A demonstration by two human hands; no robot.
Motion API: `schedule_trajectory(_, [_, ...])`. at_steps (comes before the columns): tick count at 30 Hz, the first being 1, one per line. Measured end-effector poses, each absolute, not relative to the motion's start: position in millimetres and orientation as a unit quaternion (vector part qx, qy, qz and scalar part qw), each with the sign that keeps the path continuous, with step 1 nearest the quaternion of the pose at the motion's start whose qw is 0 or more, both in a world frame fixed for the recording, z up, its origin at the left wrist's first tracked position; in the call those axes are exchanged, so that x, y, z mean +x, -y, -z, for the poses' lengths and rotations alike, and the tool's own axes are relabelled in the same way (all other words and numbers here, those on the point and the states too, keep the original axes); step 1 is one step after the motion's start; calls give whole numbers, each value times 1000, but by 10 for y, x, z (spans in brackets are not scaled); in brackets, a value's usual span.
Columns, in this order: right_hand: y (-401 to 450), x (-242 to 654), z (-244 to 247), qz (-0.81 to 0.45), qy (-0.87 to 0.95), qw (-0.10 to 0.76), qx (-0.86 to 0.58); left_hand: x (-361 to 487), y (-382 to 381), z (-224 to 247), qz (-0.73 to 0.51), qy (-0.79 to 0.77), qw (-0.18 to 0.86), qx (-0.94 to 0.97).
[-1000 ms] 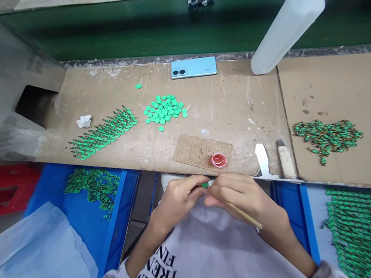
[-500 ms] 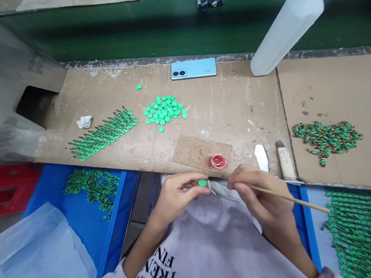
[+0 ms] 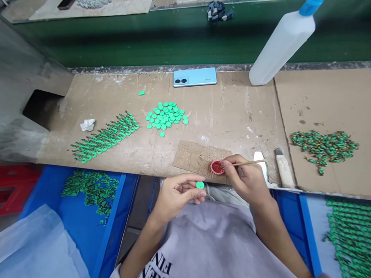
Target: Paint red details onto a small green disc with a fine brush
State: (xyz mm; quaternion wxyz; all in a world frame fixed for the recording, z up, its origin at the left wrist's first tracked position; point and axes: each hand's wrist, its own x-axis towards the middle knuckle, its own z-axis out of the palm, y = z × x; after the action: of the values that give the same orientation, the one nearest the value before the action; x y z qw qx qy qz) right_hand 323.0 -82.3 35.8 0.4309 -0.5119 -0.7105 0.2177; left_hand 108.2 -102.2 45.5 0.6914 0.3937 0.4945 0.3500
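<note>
Between thumb and fingers, my left hand (image 3: 179,194) pinches a small round green disc (image 3: 200,184) just in front of the table edge. My right hand (image 3: 246,179) is closed round a thin wooden stick (image 3: 251,162), its tip down at a small cup of red liquid (image 3: 217,167). That cup rests on a piece of brown board (image 3: 191,157). Beyond the board lies a loose pile of green discs (image 3: 167,115). To its left, green pieces with dark beaded stems (image 3: 106,137) stand in slanting rows.
A white bottle with a blue nozzle (image 3: 280,47) stands at the back right, near a light blue phone (image 3: 194,77). A scraper (image 3: 284,168) lies right of my hand. Small green-and-gold pieces (image 3: 326,145) are heaped farther right. Blue trays (image 3: 113,221) flank my lap.
My right hand has moved left and forward, bringing the stick's tip to the red cup. My left hand still pinches the green disc. The view has tilted up slightly.
</note>
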Motion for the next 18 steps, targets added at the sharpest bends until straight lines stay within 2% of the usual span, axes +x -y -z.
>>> schedule_trajectory(9, [816,3268,-306,-198,729,410,-511,1143,1035,-401,-350,-482,707,380])
schedule_trajectory(18, [811,3255,-309,-209,734,388,-517,1109,1021,-400,-339,-505,665,434])
